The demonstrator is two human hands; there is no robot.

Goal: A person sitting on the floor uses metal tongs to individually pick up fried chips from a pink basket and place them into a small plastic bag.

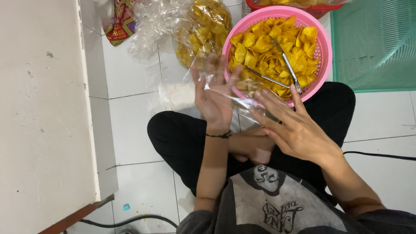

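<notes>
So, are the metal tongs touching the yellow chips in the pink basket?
Touching. The head view shows the metal tongs lying directly on the yellow chips inside the pink basket.

The bag (234, 93) between the hands was thin clear plastic, glossy and crinkled. The pink basket (323, 52) was perforated plastic, matt; the tongs (284, 65) in it were shiny metal. The chips (268, 47) looked dry and rough. The floor tiles (130, 125) were smooth, glazed white; the trousers (177, 138) matt black cloth.
</notes>
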